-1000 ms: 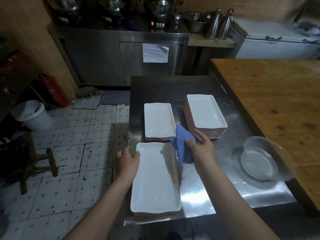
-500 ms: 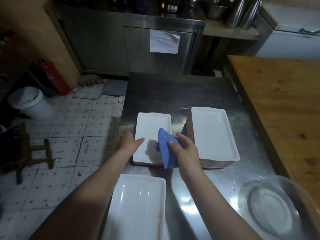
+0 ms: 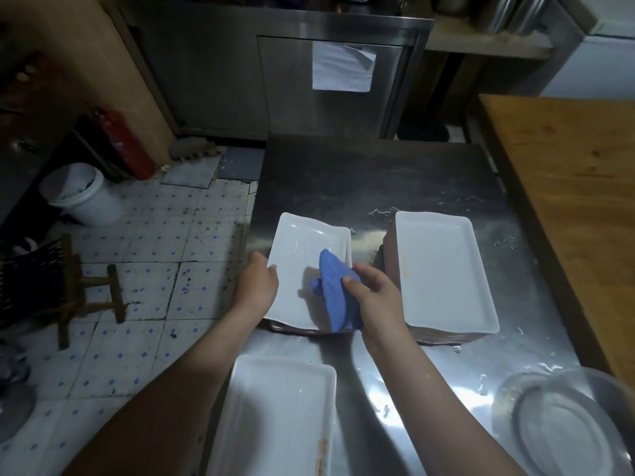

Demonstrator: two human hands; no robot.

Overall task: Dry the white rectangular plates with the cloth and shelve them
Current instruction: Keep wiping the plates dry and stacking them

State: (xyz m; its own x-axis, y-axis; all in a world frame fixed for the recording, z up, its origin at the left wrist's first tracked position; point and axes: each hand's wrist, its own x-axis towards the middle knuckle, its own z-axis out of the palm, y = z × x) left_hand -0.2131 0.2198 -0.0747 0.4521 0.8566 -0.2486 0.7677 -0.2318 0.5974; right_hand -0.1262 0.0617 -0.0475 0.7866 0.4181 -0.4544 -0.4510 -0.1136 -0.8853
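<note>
A white rectangular plate [image 3: 299, 249] is tilted up off a short stack in the middle of the steel table [image 3: 378, 180]. My left hand [image 3: 256, 285] grips its left edge. My right hand [image 3: 372, 298] holds a blue cloth [image 3: 335, 292] against the plate's right side. A taller stack of white plates [image 3: 443, 269] stands to the right. Another white plate [image 3: 275, 417] lies near the table's front edge, under my left forearm.
A clear round bowl [image 3: 563, 427] sits at the front right. A wooden table [image 3: 577, 187] borders the right side. A steel cabinet [image 3: 275, 70] stands at the back. On the tiled floor to the left are a white bucket [image 3: 80, 194], a red extinguisher [image 3: 123, 142] and a wooden stool [image 3: 89, 290].
My left hand left the near plate, reached to the middle stack and lifted its top plate at the left edge. My right hand brought the cloth onto that plate. The view tilted down.
</note>
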